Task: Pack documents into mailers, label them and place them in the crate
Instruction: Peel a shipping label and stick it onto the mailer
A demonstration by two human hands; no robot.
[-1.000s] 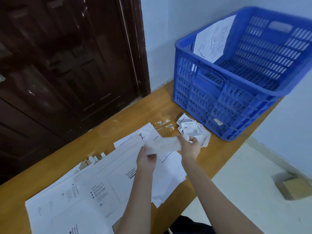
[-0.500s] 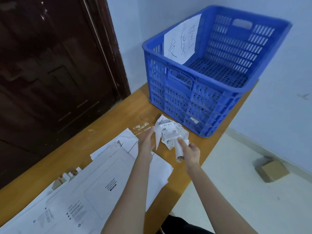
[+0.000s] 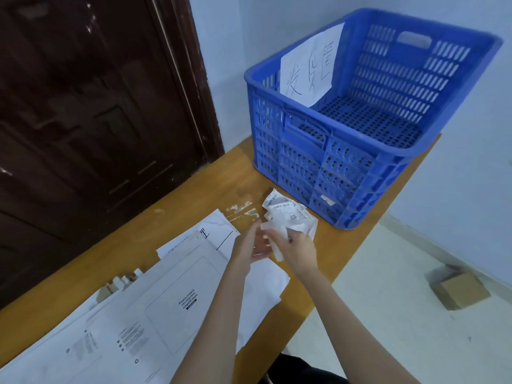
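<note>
White mailers (image 3: 171,300) lie overlapped along the wooden table (image 3: 177,206). A blue plastic crate (image 3: 368,167) stands at the table's far right end, with a handwritten paper sign (image 3: 307,67) leaning inside it. A small pile of printed labels (image 3: 288,214) sits just in front of the crate. My right hand (image 3: 300,252) grips a crumpled white paper strip (image 3: 277,245) beside the pile. My left hand (image 3: 249,245) is close against it with fingers extended, blurred, touching the same strip.
A dark wooden door (image 3: 91,120) stands behind the table. A small cardboard box (image 3: 460,289) lies on the floor to the right. Some small white and brown items (image 3: 122,284) peek out behind the mailers.
The strip I held stretched between both hands is now bunched in my right hand. Both hands moved together beside the label pile, and the view shifted.
</note>
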